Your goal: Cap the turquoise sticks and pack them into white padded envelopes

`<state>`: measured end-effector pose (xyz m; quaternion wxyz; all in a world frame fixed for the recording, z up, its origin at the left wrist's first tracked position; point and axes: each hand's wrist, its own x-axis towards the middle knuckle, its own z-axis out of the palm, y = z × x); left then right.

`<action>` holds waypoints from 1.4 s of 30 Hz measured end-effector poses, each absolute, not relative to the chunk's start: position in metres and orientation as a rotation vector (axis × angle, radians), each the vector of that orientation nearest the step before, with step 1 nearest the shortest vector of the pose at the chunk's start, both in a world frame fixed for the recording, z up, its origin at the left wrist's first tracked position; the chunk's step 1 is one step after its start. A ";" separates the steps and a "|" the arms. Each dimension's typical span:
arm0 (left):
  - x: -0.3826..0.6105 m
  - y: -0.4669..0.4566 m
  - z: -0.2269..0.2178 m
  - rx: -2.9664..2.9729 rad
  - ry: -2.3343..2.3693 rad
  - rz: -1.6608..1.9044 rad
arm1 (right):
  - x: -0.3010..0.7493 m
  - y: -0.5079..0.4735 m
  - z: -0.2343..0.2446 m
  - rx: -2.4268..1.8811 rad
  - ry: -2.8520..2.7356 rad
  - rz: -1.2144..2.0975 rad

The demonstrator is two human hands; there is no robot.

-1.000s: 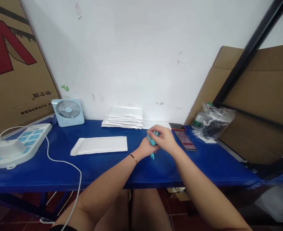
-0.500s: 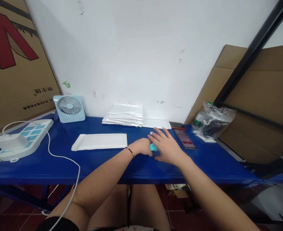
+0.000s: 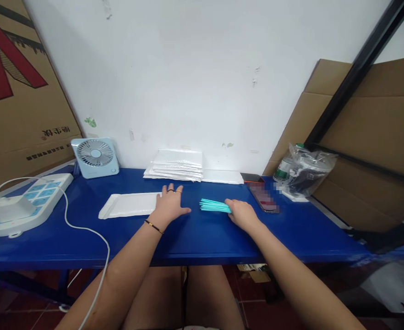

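Note:
A bundle of thin turquoise sticks extends leftward from my right hand, whose fingers are closed round its right end. My left hand is open, fingers spread, over the right end of a white padded envelope that lies flat on the blue table. Whether its fingertips press on the envelope, I cannot tell. Behind the hands, a stack of white padded envelopes lies against the wall, with another white envelope flat beside it.
On the left stand a light blue fan and a white power strip with a trailing cable. A phone, a bottle and a clear plastic bag are on the right. Cardboard leans there.
My hands have moved apart. The left went leftward to the envelope and spread its fingers, while the right closed on the turquoise sticks, which now show more fully.

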<state>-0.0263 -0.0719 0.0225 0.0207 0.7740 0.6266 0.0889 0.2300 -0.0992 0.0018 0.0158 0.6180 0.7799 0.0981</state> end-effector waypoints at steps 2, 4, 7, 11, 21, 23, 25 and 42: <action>-0.036 -0.071 0.017 2.307 2.036 0.161 | 0.235 -0.097 -0.001 1.970 2.427 0.316; -0.041 -0.074 0.011 2.367 1.959 0.076 | 0.237 -0.097 -0.004 2.004 2.436 0.318; -0.051 -0.087 0.009 2.541 1.776 0.094 | 0.239 -0.097 -0.006 2.035 2.442 0.297; -0.085 -0.113 0.010 2.549 1.562 0.193 | 0.242 -0.098 -0.005 2.060 2.463 0.281; -0.098 -0.128 0.018 2.152 2.025 0.473 | 0.239 -0.100 -0.001 2.028 2.524 0.309; -0.086 -0.122 0.016 2.121 2.134 0.322 | 0.238 -0.101 0.000 2.021 2.510 0.311; -0.077 -0.116 0.013 2.161 2.044 0.212 | 0.237 -0.102 0.001 2.018 2.496 0.303; -0.059 -0.106 0.017 2.480 1.315 0.516 | 0.242 -0.097 0.005 1.896 2.477 0.461</action>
